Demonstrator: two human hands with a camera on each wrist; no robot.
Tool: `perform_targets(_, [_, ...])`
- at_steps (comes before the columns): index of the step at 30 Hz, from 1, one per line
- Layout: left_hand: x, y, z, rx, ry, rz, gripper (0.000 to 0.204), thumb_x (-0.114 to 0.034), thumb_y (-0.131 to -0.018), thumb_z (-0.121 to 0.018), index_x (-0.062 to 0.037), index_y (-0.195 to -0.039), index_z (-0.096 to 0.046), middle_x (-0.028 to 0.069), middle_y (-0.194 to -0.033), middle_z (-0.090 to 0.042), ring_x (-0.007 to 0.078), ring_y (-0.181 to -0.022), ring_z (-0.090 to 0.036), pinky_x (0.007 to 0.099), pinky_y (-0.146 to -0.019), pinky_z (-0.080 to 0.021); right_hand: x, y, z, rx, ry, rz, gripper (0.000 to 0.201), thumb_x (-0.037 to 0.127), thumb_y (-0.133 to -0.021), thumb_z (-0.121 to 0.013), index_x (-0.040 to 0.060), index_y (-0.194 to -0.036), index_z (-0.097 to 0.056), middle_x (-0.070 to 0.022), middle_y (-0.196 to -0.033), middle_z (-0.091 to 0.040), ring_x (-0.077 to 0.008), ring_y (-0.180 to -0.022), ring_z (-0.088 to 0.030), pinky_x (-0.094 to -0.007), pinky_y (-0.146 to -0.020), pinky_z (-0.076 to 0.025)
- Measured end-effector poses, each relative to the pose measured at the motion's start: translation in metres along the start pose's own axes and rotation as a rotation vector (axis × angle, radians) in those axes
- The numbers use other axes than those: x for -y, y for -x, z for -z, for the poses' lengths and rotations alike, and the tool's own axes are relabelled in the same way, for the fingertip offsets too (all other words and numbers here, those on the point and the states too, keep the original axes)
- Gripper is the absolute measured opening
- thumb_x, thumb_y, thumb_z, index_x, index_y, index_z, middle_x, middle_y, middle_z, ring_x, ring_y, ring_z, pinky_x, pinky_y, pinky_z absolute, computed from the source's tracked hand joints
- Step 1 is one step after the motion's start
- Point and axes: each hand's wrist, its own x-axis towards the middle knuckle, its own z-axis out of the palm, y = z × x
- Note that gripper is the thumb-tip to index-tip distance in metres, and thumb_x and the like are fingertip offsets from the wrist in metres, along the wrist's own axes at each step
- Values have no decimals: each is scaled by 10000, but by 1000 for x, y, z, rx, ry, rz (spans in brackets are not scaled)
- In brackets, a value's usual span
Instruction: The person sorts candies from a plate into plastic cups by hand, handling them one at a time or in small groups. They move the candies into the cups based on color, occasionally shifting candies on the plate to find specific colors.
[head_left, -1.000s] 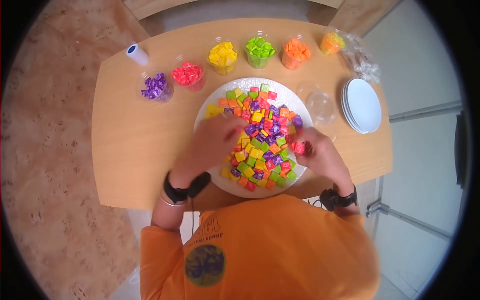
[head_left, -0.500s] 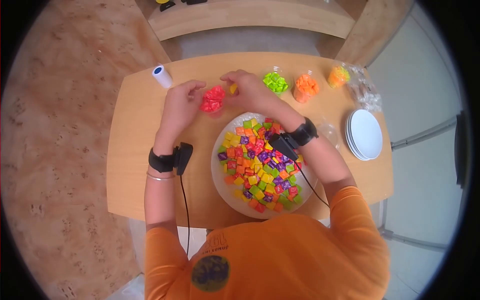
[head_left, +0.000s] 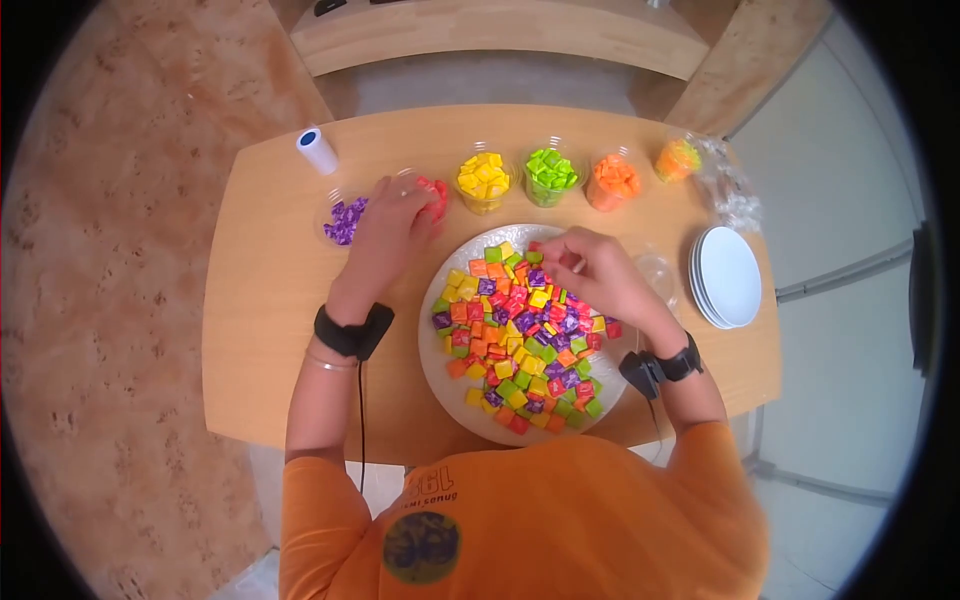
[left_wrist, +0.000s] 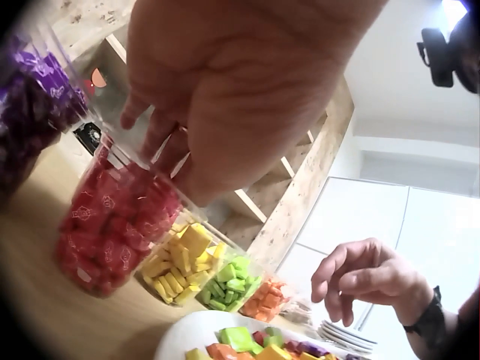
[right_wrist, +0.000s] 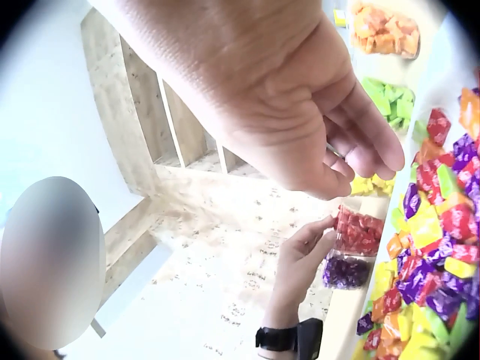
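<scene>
My left hand is over the clear cup of red wrapped candies, its fingers reaching past the rim. No candy shows in its grasp. The cup of purple candies stands beside that wrist. Over the upper right of a big white plate, my right hand hovers with loosely bent fingers, thumb near the index finger. Nothing shows between them in the right wrist view. On the plate lies a heap of mixed candies: red, yellow, green, orange and purple.
Along the back stand cups of yellow, green and orange candies. Farther right are a smaller orange-and-green filled cup and a crumpled clear bag. Stacked white plates sit at right, a white cylinder at back left.
Both hands went from the plate to the cups. The right hand, pinching a yellow candy by the yellow cup half a second ago, is back over the plate without it. The left moved to the red cup.
</scene>
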Motion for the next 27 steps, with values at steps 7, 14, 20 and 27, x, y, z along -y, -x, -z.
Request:
perform_targets(7, [-5, 5, 2, -113, 90, 67, 343, -74, -959, -603, -21, -1296, -638, 201, -1385, -596, 396, -1348, -511, 458, -1144, -385, 5, 20, -5, 3, -64, -12, 198, 52, -908, -699, -11, -1096, -692, -129, -900, -693, -221, -772, -675, -324, -726, -553])
perform_targets(14, [7, -11, 1, -16, -194, 44, 420, -202, -1000, -595, -22, -1378, -572, 229, -1470, -515, 404, -1454, -383, 504, -1170, -339, 3, 37, 1, -30, -66, 18, 183, 65, -915, -709, -4, -1084, -697, -127, -915, -698, -212, -799, -691, -329, -734, -566])
perform_targets(20, [-16, -10, -24, 92, -263, 9, 604, -355, -1020, -580, -33, -1508, -427, 202, -1572, -409, 376, -1497, -326, 541, -1198, -286, -22, 59, 25, -182, -14, -60, 177, 77, -919, -701, 4, -1080, -708, -143, -935, -708, -233, -782, -698, -331, -712, -563])
perform_targets(27, [-19, -17, -29, 28, -332, -73, 669, -427, -1006, -593, -16, -1507, -426, 200, -1560, -430, 353, -1491, -346, 570, -1195, -274, -54, 93, 57, -494, 295, -164, 138, 57, -890, -688, -14, -1008, -699, -157, -937, -705, -280, -764, -689, -365, -699, -550])
